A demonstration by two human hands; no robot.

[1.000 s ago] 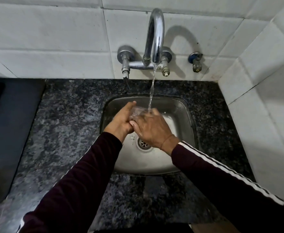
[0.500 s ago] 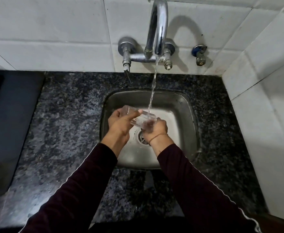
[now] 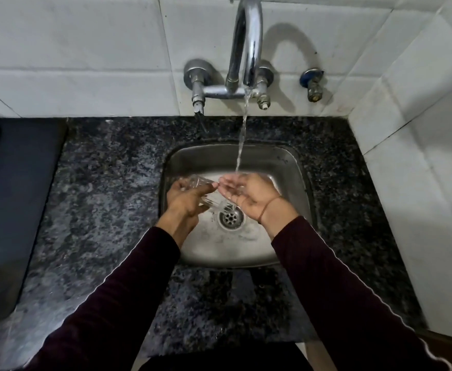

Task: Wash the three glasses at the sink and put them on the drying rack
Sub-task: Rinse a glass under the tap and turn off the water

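Note:
A clear glass [image 3: 214, 203] lies tilted in my left hand [image 3: 186, 199] over the steel sink [image 3: 294, 167], with its base toward the drain [image 3: 231, 217]. My left hand is wrapped around it. My right hand [image 3: 249, 195] is open, palm up, just right of the glass, and the water stream [image 3: 242, 137] from the chrome tap [image 3: 246, 41] falls onto its fingers. No other glasses and no drying rack are in view.
Dark speckled granite counter [image 3: 107, 183] surrounds the sink. A dark mat or tray [image 3: 13, 199] lies on the left. White tiled walls [image 3: 417, 156] close the back and right. A small valve [image 3: 312, 85] sticks out of the back wall right of the tap.
My right hand has let go of the glass and turned palm up under the stream. The glass stays in my left hand, slightly lower and to the left.

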